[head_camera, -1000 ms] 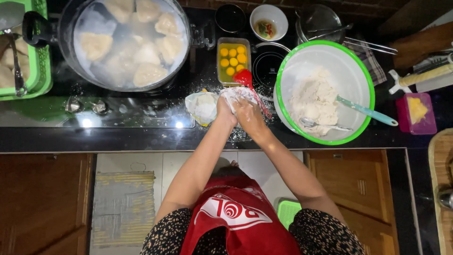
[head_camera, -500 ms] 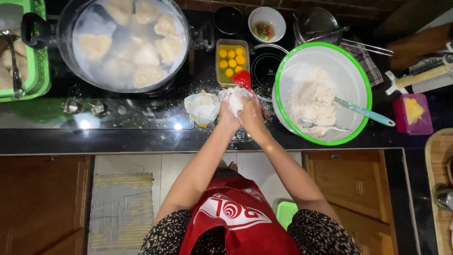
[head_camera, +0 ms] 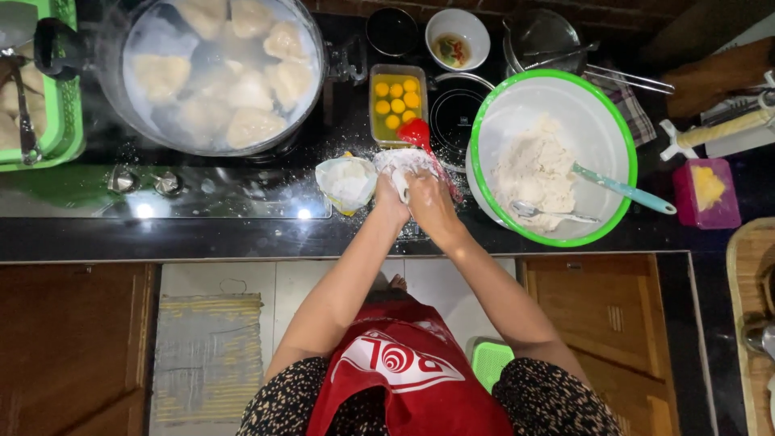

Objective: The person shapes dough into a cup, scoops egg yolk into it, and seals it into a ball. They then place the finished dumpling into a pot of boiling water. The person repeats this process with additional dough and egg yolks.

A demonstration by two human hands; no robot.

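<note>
A steaming pot [head_camera: 218, 73] of pale dumplings sits at the back left of the dark bench [head_camera: 202, 238]. A tray of yolks [head_camera: 397, 103] lies just beside a small sauce bowl [head_camera: 457, 32]. A pink box [head_camera: 706, 192] stands far right.

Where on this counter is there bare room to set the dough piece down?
Bare dark counter edge runs in front of the big pot, left of the hands. Another bare strip lies below the green-rimmed bowl, toward the pink container. Crowded: between pot and bowl, where the floured bag, yolk tray and red utensil sit.
</note>
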